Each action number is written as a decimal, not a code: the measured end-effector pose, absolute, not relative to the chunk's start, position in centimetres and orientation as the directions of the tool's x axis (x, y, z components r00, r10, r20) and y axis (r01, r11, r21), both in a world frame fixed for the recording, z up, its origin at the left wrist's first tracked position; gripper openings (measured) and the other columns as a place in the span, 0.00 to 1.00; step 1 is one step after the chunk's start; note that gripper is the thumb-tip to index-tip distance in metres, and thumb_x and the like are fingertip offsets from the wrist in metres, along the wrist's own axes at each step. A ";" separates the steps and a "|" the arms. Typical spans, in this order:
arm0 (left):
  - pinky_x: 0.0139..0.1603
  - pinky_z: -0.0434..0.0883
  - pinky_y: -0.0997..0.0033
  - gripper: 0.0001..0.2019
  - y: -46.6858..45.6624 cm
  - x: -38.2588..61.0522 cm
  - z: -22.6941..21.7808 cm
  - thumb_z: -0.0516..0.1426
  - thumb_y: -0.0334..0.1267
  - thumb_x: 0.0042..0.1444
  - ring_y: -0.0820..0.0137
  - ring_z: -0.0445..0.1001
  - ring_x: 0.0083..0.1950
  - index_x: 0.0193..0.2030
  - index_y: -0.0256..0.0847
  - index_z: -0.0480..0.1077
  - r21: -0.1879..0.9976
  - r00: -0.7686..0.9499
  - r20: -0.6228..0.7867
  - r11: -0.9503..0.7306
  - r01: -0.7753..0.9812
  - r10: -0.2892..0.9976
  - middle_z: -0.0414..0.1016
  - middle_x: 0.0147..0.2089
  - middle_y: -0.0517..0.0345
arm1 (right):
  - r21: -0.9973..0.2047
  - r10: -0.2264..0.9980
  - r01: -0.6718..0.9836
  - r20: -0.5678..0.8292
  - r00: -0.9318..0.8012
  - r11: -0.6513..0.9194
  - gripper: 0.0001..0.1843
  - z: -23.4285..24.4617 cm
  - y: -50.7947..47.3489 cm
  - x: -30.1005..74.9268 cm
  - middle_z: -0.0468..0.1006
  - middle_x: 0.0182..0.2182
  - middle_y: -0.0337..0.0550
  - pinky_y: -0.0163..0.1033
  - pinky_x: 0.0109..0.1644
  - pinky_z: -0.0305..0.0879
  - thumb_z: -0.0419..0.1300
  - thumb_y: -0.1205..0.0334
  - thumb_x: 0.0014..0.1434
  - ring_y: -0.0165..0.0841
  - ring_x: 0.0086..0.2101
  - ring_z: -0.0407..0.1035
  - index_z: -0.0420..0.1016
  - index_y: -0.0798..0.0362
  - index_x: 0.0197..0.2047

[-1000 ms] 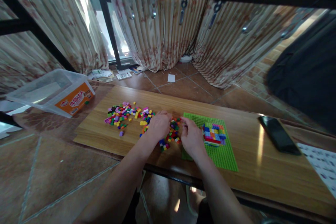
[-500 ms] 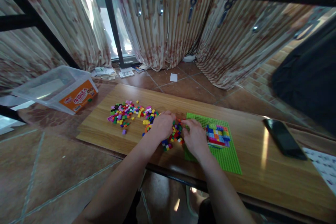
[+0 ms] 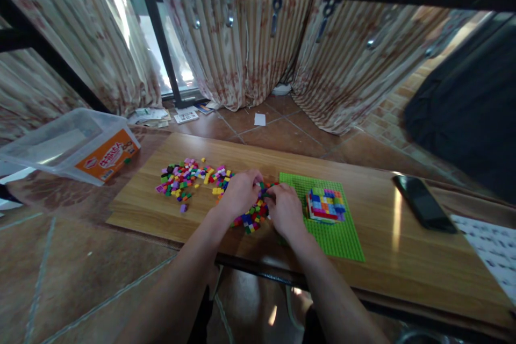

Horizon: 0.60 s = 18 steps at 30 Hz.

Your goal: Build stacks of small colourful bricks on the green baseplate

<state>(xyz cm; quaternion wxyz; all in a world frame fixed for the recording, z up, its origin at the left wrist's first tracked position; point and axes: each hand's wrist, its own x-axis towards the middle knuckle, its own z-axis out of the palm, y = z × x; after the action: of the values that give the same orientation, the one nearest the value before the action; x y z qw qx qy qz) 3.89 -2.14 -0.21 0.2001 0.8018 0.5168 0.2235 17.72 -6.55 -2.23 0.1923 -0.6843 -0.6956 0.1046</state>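
Small loose toy building bricks (image 3: 250,221) in many colours lie in a heap under and between my hands. My left hand (image 3: 241,192) is over the left part of the heap, its fingers curled together; what they pinch is too small to make out. Close by on the right, my right hand (image 3: 286,208) has its fingertips pressed together near the left fingertips, with something tiny or hidden in them. The green studded baseplate (image 3: 337,241) lies partly under my right hand. On it stands a block built of multicoloured bricks (image 3: 325,205).
More loose bricks (image 3: 181,176) spread over the left of the wooden table (image 3: 226,145). A clear plastic bin (image 3: 86,142) with an orange label stands beyond the left end. At the right lie a black phone (image 3: 423,203) and a printed sheet (image 3: 489,244).
My hands have drawn a little closer together over the heap, fingertips nearly meeting. The whole view has shifted slightly, so things appear further left. The built block looks unchanged.
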 end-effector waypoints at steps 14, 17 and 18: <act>0.44 0.73 0.68 0.12 -1.7 3.7 -0.5 0.54 0.23 0.50 0.69 0.76 0.40 0.40 0.37 0.72 0.784 0.397 0.189 -0.381 0.490 0.898 0.78 0.37 0.56 | -0.693 0.977 0.717 0.198 0.083 0.080 0.12 -1.6 -6.9 18.4 0.80 0.39 0.48 0.42 0.45 0.65 0.53 0.64 0.60 0.38 0.38 0.73 0.77 0.54 0.42; 0.45 0.73 0.68 0.13 -1.8 3.9 -0.6 0.54 0.23 0.49 0.70 0.76 0.40 0.41 0.37 0.71 0.811 0.407 0.189 -0.376 0.448 0.893 0.77 0.38 0.56 | -0.766 0.964 0.634 0.235 0.120 0.107 0.12 -1.3 -7.0 18.4 0.80 0.38 0.47 0.41 0.42 0.66 0.56 0.60 0.59 0.36 0.35 0.73 0.76 0.54 0.42; 0.46 0.73 0.68 0.14 -1.9 4.0 -0.7 0.54 0.23 0.49 0.70 0.76 0.40 0.42 0.37 0.70 0.819 0.411 0.189 -0.374 0.435 0.892 0.77 0.38 0.56 | -0.794 0.963 0.596 0.237 0.129 0.116 0.12 -1.2 -7.0 18.4 0.80 0.37 0.46 0.40 0.42 0.66 0.56 0.59 0.58 0.36 0.35 0.73 0.77 0.54 0.41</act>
<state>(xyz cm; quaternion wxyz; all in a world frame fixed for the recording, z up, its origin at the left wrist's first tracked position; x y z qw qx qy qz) 3.98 -1.86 -0.67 0.3520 0.7628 0.4347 0.3246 18.39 -7.02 -1.16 0.4139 -0.6270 -0.6218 0.2213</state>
